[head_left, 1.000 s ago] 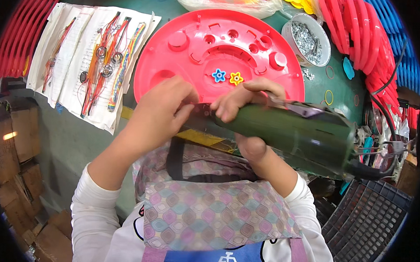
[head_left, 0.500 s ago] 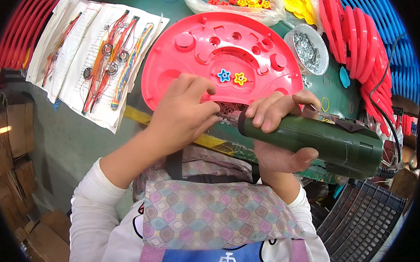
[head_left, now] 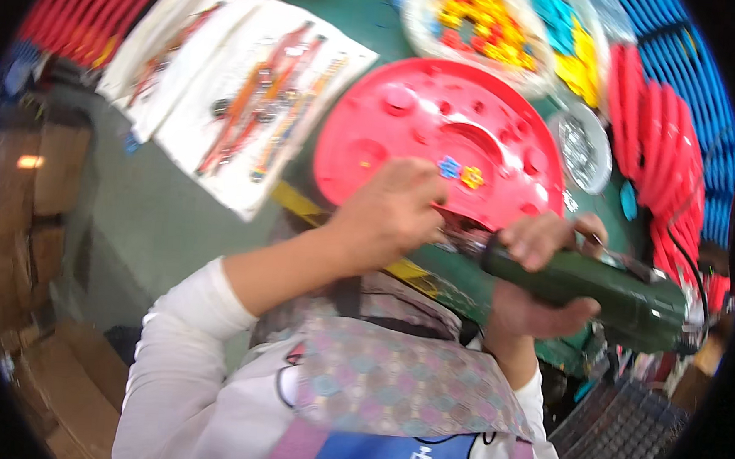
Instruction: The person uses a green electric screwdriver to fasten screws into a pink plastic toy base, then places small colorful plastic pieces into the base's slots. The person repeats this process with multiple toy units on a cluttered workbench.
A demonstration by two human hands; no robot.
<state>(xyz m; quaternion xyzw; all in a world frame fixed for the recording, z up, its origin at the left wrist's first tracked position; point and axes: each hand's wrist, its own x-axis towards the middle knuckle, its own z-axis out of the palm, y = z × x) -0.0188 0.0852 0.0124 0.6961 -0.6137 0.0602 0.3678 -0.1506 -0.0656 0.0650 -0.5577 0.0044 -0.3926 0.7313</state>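
My right hand is wrapped round a dark green electric screwdriver, held nearly level with its nose toward the left. My left hand is closed in a pinch at the screwdriver's tip; what sits between its fingertips is too small and blurred to name. Just beyond both hands lies a red half-round plastic shell with round bosses and recesses. On it sit a blue star-shaped piece and a yellow star-shaped piece, side by side.
Papers with wired parts lie at the left. A bagged container of coloured star pieces stands at the back. Right of the shell is a white bowl of small metal parts. Red stacked plastic parts and a black cable flank the right.
The whole scene has shifted right and down and tilted in the picture as the head view moved, and it is now blurred. Both hands keep their holds around the screwdriver and its tip.
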